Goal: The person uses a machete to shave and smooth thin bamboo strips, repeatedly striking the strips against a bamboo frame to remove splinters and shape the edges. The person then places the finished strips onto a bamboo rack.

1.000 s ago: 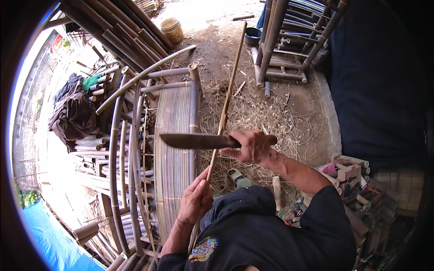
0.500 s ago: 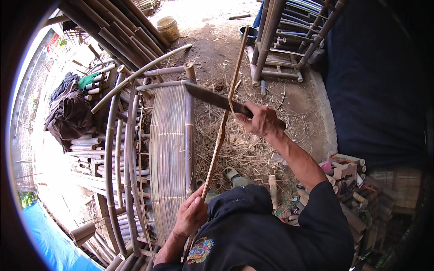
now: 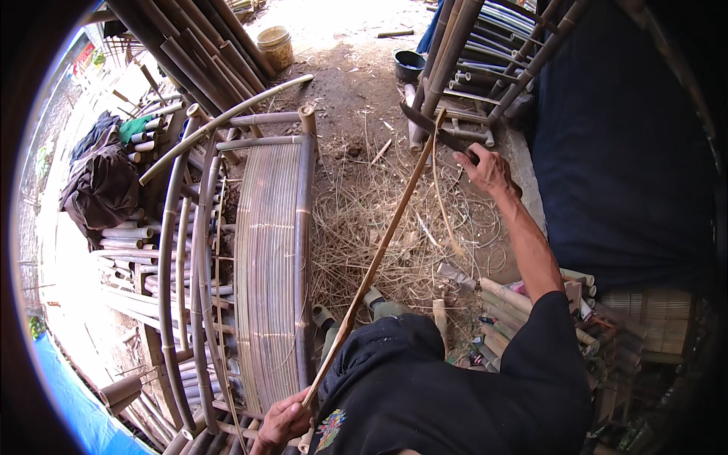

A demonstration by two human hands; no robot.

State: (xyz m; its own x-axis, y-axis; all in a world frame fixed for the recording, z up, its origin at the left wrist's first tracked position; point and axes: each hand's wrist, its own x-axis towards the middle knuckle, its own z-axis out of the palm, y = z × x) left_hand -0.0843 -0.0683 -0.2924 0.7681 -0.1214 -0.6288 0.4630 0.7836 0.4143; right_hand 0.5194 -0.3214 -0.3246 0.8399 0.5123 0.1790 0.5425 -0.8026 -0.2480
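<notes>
I view earth floor [image 3: 343, 87] (strewn with shavings [image 3: 349, 220]), open between slatted seat [image 3: 265, 250] edge and dark sheet [image 3: 618, 174]; left hand [image 3: 284, 421] grips strip [image 3: 373, 269] low, right hand [image 3: 487, 172] grasps knife [image 3: 417, 119].

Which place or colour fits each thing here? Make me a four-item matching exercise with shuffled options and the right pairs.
1. Left hand
2. Knife
3. Bucket
4. Tarp

A. Near the top, beside the leaning poles
B. Bright blue, lower left
C. Holding the lower part of the strip
D. In the right hand, at the strip's upper end

Pairs: 1-C; 2-D; 3-A; 4-B
</notes>
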